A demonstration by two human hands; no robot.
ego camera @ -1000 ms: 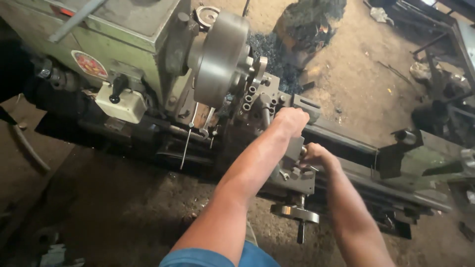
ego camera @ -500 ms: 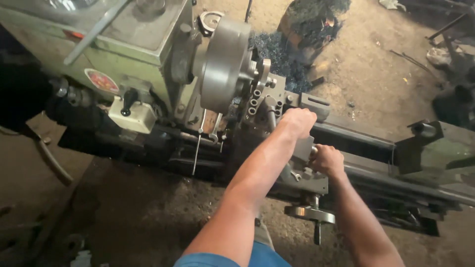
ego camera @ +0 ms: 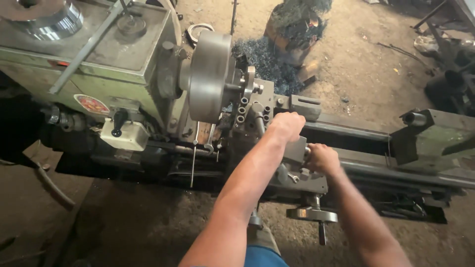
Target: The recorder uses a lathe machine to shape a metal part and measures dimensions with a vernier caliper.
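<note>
A green metal lathe [ego camera: 99, 79] fills the view, with a large grey chuck [ego camera: 210, 76] at its middle. My left hand [ego camera: 287, 126] is closed on a handle at the tool post [ego camera: 257, 104], just right of the chuck. My right hand [ego camera: 321, 159] grips a small crank handle on the grey carriage slide [ego camera: 297, 148]. What lies under each palm is hidden. A round carriage handwheel [ego camera: 311, 215] hangs below my right hand.
The green tailstock [ego camera: 435, 133] stands at the right on the bed rails [ego camera: 356, 131]. A pile of dark metal shavings [ego camera: 267, 62] lies behind the lathe beside a stump-like heap [ego camera: 297, 24]. A cream lever box [ego camera: 123, 133] sits on the headstock front. Dirt floor surrounds everything.
The view has shifted so the lathe sits further right and closer. Both hands keep their holds on the tool post handle and the crank.
</note>
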